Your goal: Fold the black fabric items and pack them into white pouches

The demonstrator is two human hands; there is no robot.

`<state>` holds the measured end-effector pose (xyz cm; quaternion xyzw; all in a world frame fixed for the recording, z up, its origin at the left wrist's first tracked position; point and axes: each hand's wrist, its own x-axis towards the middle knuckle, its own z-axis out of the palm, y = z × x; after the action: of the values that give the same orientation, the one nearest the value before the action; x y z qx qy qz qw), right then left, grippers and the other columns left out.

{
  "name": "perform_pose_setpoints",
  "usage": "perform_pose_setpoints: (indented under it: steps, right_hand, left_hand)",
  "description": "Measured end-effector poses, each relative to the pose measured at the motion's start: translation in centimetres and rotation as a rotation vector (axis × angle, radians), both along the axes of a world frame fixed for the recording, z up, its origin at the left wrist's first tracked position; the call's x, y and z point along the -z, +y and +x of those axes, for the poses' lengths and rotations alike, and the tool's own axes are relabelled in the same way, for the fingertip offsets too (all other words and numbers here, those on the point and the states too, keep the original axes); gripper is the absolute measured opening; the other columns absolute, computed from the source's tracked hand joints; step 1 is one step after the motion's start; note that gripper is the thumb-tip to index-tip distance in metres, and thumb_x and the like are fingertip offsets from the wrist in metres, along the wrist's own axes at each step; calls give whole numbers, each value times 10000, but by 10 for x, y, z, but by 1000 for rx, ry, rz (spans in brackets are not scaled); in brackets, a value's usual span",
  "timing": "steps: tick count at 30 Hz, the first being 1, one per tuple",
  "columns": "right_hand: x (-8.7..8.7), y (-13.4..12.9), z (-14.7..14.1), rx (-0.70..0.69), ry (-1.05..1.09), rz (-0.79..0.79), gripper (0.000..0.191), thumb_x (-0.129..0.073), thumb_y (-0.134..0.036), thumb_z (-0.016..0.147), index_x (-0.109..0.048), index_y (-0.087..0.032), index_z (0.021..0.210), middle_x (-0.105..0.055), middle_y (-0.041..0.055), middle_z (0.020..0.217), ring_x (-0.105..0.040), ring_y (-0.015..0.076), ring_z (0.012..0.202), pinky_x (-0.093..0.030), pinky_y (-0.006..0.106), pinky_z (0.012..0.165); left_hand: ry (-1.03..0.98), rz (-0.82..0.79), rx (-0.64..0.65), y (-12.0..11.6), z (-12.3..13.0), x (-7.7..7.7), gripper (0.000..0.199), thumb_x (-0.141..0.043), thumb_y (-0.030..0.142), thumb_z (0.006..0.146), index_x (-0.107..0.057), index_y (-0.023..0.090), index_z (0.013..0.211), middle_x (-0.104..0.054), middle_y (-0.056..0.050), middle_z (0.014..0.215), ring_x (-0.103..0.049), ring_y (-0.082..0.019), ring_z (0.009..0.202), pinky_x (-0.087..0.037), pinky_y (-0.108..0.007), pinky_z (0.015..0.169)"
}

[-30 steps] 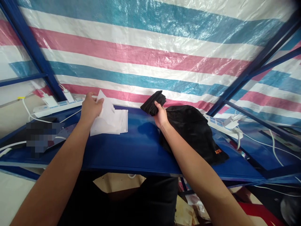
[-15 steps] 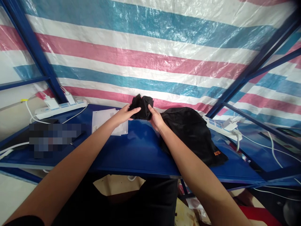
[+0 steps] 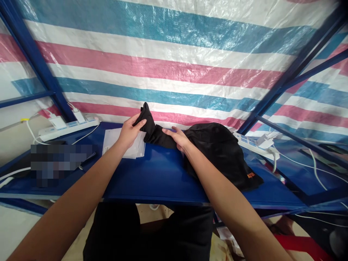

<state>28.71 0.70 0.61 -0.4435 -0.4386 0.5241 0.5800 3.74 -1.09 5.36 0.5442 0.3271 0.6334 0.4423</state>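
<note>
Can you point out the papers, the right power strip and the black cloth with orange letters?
Papers [image 3: 138,148], head view: right part of the stack.
Power strip [image 3: 252,146], head view: middle of its top.
Black cloth [image 3: 217,152], head view: middle.

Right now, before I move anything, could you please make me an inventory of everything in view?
Black cloth: one, black, between the hands
Black garment: one, black with orange lettering, table's right part
White sheets: several, white, by the left hand
Blue table: one, blue, in front
Power strips: two, white, left and right
Plugs: several, white, on both strips
Cables: several, white, both sides
Dark item: partly blurred, far left
Frame bars: several, blue, both sides
Striped sheet: white, blue, pink, behind
Red object: one, red, lower right
Floor items: unclear
Legs: two, black trousers, below
Forearms: two, bare
Left hand, right hand: on the cloth
</note>
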Motion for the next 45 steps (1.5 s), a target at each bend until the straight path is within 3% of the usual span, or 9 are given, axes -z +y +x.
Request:
perform_pose_setpoints:
  steps: [6,11,16,20,26,31,35,39,45]
  right_hand:
    - [-12,4,7,58,-157,83,510,-1017,-331,684,-794,-197,1122,-847,52,1047,-812,238,952,-642,495,1058]
    - [-64,-1,48,-22,-303,239,437,-1035,-236,647,-838,-204,1036,-856,42,1051,-802,248,990,-649,494,1057]
    - [-150,-4,138,-175,-341,169,489,-1014,-31,590,-849,-171,1028,-861,44,992,-789,210,804,-710,400,864]
    - [-190,10,187,-213,-392,71,394,-926,49,644,-850,-164,966,-841,21,863,-775,196,725,-701,399,835]
    - [-154,23,168,-175,-937,370,268,-899,-21,600,-865,-224,771,-851,45,971,-791,315,993,-586,499,1104]
    - [-109,-7,147,-222,-1221,632,378,-780,-183,812,-888,-296,1156,-807,80,1305,-681,380,1286,-428,608,1243]
    - [-93,-28,132,-346,-1253,689,550,-730,-149,830,-825,-327,1342,-804,58,1337,-606,379,1357,-373,616,1261]
    - [-99,-30,132,-399,-1374,687,455,-722,-128,820,-875,-301,1211,-842,88,1164,-628,383,1251,-384,623,1218]
    - [-132,-60,211,-206,-1305,663,170,-793,-251,844,-887,-305,975,-840,90,1173,-701,369,1249,-395,644,1242]
  left_hand:
    - [-204,-94,-157,3,-18,-8,333,-856,237,780,-762,185,1096,-787,-86,1166,-750,-245,1078,-615,-395,909]
    - [-296,-101,-198,-6,-26,-15,257,-830,230,761,-704,196,983,-765,-47,1017,-733,-231,1008,-619,-394,818]
    - [-157,-205,39,-65,12,-30,334,-851,307,748,-701,198,1025,-808,-83,1100,-763,-322,1140,-645,-462,917]
    - [-209,-349,277,-139,83,-16,458,-889,343,747,-734,268,1171,-807,-81,1233,-733,-354,1274,-612,-500,1041]
    - [-269,-686,580,-226,171,37,503,-986,524,711,-755,270,1079,-794,-113,1222,-736,-320,1266,-541,-477,1149]
    - [45,-632,1038,-227,156,15,520,-885,669,814,-744,194,976,-805,-129,1046,-794,-275,941,-617,-445,911]
    - [231,-416,922,-204,122,-15,388,-761,612,968,-780,237,1062,-825,-116,1092,-791,-269,1021,-604,-390,920]
    - [284,-315,752,-182,89,-16,318,-704,556,1019,-783,262,1109,-830,-108,1110,-794,-279,1050,-606,-395,949]
    - [494,-201,428,-156,24,-1,267,-699,558,993,-828,333,1056,-831,-70,1074,-791,-292,997,-631,-420,950]
